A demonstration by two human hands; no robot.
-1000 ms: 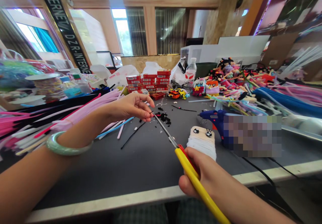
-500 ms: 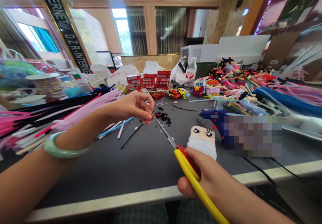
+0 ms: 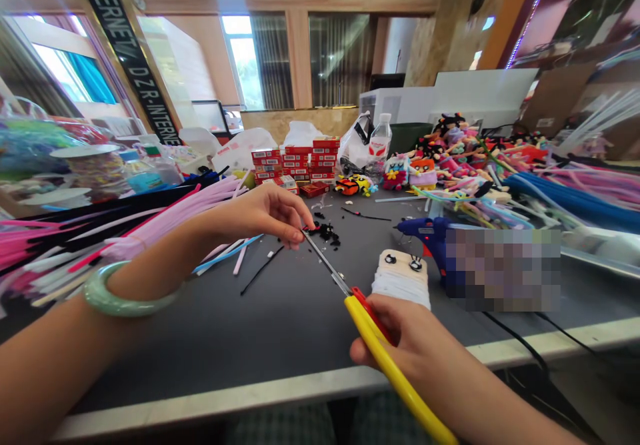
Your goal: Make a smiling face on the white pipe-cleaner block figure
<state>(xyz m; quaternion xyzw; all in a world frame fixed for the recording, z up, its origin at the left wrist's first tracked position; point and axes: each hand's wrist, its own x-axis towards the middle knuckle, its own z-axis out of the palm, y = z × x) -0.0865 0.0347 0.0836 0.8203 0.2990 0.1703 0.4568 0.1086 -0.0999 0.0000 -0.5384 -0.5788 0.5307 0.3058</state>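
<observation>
Your scissors (image 3: 395, 371) have smooth, semi-glossy, plastic-looking handles and shiny metal blades. Left of the scissors, your bangle (image 3: 131, 289) presents a smooth, polished, stone-like finish (material not confirmable by sight). Beneath the scissors, the tabletop (image 3: 215, 351) is matt and smooth. Right of the scissors, the glue gun (image 3: 434, 239) has a plastic-looking body; beyond them, the bottle (image 3: 381, 137) is clear, glossy plastic.

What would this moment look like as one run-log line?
left hand: fingers near blade tips | right hand: holding scissors | table: black scraps, glue gun
</observation>
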